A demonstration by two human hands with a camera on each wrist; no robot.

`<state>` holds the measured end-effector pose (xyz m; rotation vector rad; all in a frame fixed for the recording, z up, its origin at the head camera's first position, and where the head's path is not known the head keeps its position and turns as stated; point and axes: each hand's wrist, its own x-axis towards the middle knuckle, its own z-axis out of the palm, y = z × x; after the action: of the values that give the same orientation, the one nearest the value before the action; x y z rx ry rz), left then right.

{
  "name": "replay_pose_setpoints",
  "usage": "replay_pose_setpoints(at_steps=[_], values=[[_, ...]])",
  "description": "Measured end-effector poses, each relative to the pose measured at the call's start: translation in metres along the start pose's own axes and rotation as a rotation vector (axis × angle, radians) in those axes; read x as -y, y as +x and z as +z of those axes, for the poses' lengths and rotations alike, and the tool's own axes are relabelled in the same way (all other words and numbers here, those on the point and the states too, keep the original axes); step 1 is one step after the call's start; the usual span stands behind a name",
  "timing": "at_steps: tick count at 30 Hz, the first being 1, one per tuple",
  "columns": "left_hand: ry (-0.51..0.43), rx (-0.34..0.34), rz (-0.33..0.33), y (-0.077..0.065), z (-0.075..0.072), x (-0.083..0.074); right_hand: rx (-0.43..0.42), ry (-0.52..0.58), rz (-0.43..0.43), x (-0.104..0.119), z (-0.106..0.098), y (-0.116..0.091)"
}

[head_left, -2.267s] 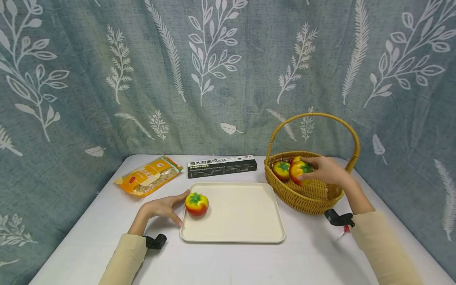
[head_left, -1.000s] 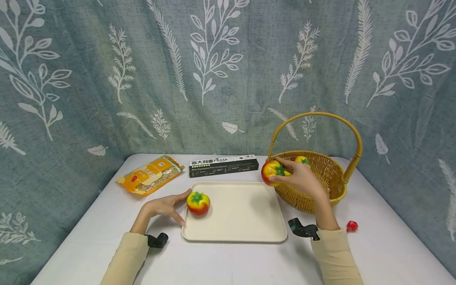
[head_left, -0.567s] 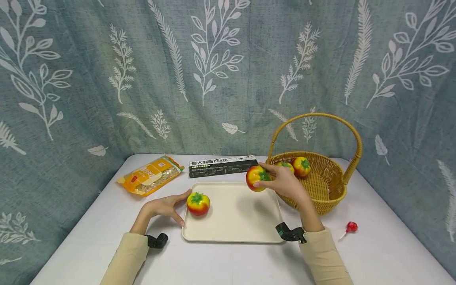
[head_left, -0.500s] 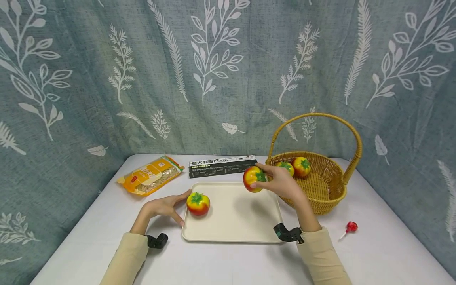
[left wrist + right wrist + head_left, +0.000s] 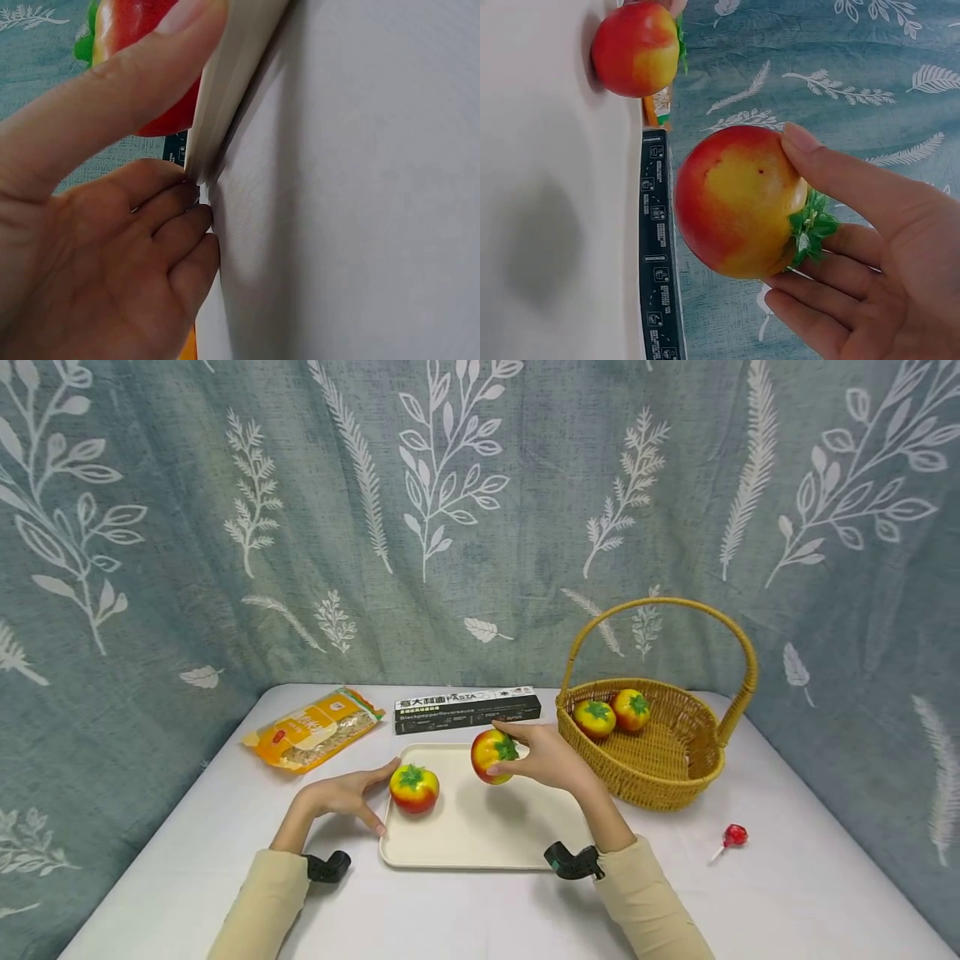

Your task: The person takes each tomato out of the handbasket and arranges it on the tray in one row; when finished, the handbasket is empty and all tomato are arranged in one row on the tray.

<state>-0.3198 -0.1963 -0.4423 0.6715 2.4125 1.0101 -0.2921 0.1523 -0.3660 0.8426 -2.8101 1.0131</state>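
In the head view my right hand (image 5: 545, 755) grips a red-and-yellow tomato (image 5: 491, 758) with green leaves, above the middle of the cream tray (image 5: 487, 843). The right wrist view shows thumb and fingers around this tomato (image 5: 739, 202), its leafy top toward the palm. A second tomato (image 5: 414, 790) sits at the tray's left end. Beside it, my left hand (image 5: 341, 797) touches the tray's left edge, thumb toward the front and fingers toward the back. In the left wrist view, the thumb and bent fingers of that hand (image 5: 112, 225) lie along the tray rim (image 5: 240, 67).
A wicker basket (image 5: 637, 777) with a tall handle stands at right, holding two more tomatoes (image 5: 630, 710). Behind the tray lies a black pasta box (image 5: 468, 712), with an orange packet (image 5: 315, 731) to its left. A red lollipop (image 5: 733, 837) lies on the white table at right.
My right hand has lifted a tomato out of the basket and carried it left over the tray, to about its middle. The left hand has stayed at the tray's left edge.
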Motion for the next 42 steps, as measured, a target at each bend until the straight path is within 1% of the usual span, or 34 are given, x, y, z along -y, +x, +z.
replay_pose_setpoints(at_steps=[3,5,10,18,25,31,36,40,42], values=[[-0.004,0.003,0.005,-0.001,0.0,0.001,0.01,-0.006,-0.001,-0.002,0.005,0.001],[-0.008,0.007,0.008,-0.001,0.001,0.001,0.02,-0.03,0.001,-0.004,0.008,0.003],[-0.02,0.01,0.009,-0.002,0.001,0.001,0.066,-0.059,0.006,-0.007,0.018,0.007],[-0.006,0.004,0.015,-0.001,-0.001,0.001,0.086,-0.047,-0.008,-0.01,0.031,0.011],[0.001,0.007,0.008,-0.001,-0.002,0.0,0.094,-0.026,0.002,-0.013,0.04,0.015],[0.0,0.007,0.009,-0.001,-0.002,-0.001,0.101,-0.015,-0.006,-0.015,0.045,0.016],[-0.007,0.01,0.006,-0.002,-0.002,-0.003,0.115,-0.015,0.012,-0.014,0.046,0.015],[-0.014,0.013,0.007,-0.002,-0.001,-0.003,0.13,-0.01,-0.004,-0.014,0.046,0.013],[-0.015,0.013,0.007,-0.002,-0.001,-0.003,0.127,-0.019,-0.03,-0.014,0.046,0.013]])
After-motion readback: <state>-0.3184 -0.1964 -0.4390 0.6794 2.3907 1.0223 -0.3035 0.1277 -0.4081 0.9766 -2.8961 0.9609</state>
